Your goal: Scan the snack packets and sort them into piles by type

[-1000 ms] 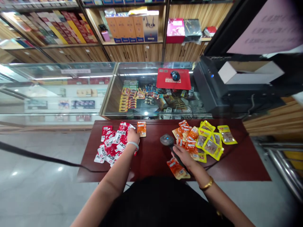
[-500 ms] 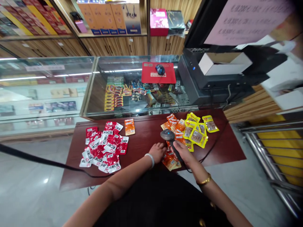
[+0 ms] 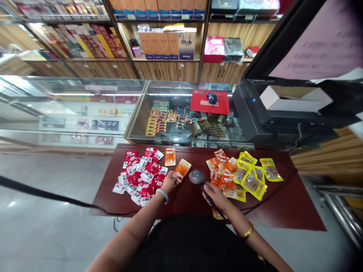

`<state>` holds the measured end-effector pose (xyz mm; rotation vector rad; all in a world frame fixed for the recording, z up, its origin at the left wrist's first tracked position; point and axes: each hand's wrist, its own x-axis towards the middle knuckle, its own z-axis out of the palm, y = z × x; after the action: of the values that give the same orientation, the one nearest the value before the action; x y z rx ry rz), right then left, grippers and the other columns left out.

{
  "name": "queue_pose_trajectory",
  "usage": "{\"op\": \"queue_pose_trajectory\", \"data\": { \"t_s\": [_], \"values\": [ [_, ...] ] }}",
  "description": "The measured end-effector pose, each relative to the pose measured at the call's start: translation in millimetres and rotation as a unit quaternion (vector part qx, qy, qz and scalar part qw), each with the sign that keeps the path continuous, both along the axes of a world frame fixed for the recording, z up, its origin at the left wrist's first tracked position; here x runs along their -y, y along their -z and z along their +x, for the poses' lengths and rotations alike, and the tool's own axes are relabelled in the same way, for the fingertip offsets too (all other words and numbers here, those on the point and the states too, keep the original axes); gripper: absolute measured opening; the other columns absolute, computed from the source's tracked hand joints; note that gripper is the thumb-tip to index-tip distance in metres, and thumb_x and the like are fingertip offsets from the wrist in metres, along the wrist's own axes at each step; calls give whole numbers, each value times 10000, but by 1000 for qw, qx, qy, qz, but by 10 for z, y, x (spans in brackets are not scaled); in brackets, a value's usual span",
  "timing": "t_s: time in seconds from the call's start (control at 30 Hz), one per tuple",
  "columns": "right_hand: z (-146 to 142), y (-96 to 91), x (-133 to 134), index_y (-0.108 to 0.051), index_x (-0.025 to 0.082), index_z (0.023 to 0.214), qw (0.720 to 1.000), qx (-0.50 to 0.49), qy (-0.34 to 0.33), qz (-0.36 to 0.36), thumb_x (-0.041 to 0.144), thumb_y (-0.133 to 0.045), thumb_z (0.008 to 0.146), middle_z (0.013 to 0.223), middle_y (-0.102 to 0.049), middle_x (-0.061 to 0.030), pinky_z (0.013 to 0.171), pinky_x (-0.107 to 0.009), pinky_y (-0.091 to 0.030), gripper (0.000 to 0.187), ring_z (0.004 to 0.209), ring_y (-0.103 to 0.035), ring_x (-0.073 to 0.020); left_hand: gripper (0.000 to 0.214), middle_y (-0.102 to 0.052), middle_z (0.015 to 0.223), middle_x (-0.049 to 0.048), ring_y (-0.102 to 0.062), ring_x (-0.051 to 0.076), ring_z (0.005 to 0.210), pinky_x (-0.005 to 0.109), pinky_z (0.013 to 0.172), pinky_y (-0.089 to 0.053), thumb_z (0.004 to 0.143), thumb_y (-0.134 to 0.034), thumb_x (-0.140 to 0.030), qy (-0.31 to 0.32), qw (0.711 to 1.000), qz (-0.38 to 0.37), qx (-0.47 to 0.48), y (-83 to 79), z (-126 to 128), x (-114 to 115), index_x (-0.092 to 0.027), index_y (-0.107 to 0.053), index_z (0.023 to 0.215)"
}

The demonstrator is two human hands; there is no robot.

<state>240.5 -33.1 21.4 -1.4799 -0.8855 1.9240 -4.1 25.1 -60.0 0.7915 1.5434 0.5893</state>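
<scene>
Pinched in my left hand [image 3: 169, 183] is an orange snack packet [image 3: 182, 169], held just right of the red-and-white packets. My right hand [image 3: 217, 197] wraps round the handle of a dark barcode scanner [image 3: 197, 176], its head pointing left toward that packet. Another single orange packet [image 3: 170, 156] lies near the table's far edge. A heap of red-and-white packets [image 3: 141, 173] covers the left side. Right of the scanner lies a pile of orange packets [image 3: 221, 166], with yellow packets [image 3: 252, 185] overlapping it. One more orange packet is partly hidden under my right forearm.
The dark red table [image 3: 295, 206] abuts a glass display case [image 3: 136, 113]. On the glass are a red mat [image 3: 198, 102] with a mouse [image 3: 211, 98] and a black machine [image 3: 249, 121] bearing an open white box [image 3: 295, 104]. A black cable [image 3: 70, 202] crosses at left.
My left hand has moved left from the orange pile, now with an orange packet in its fingers. The scanner has shifted slightly away from the pile. The camera view has tilted up and left.
</scene>
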Motion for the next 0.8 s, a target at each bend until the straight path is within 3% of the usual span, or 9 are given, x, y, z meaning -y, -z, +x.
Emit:
{"op": "queue_pose_trajectory", "data": {
  "t_s": [0.2, 0.43, 0.63, 0.8],
  "values": [
    [-253, -99, -210, -580, 201, 987, 998, -18, -56, 26, 722, -592, 753, 524, -487, 78, 374, -194, -288, 570, 381, -385, -72, 205, -525, 498, -70, -460, 89, 421, 202, 468, -351, 829, -554, -383, -15, 999, 51, 6, -167, -170, 201, -195, -500, 888],
    [-418, -100, -408, -578, 200, 927, 993, -24, -104, 44, 724, -577, 768, 539, -503, 68, 379, -200, -299, 548, 385, -396, -77, 247, -505, 469, -73, -452, 89, 372, 195, 404, -335, 831, -577, -426, -54, 998, 26, 21, -166, -181, 325, -196, -490, 832],
    [-338, -86, -322, -581, 202, 943, 994, -13, -99, 48, 719, -564, 785, 564, -499, 64, 391, -201, -302, 540, 406, -393, -78, 173, -601, 626, -29, -605, 99, 516, 225, 543, -518, 874, -562, -336, -193, 981, 9, 14, -206, -246, 65, -188, -474, 855],
    [-148, -19, -164, -583, 211, 961, 998, 1, -53, 31, 731, -579, 760, 555, -498, 62, 389, -209, -295, 557, 402, -398, -86, 99, -657, 716, 14, -636, 92, 556, 224, 602, -552, 912, -511, -216, -205, 978, -24, 12, -290, -277, -232, -159, -510, 993]
  ]
}}
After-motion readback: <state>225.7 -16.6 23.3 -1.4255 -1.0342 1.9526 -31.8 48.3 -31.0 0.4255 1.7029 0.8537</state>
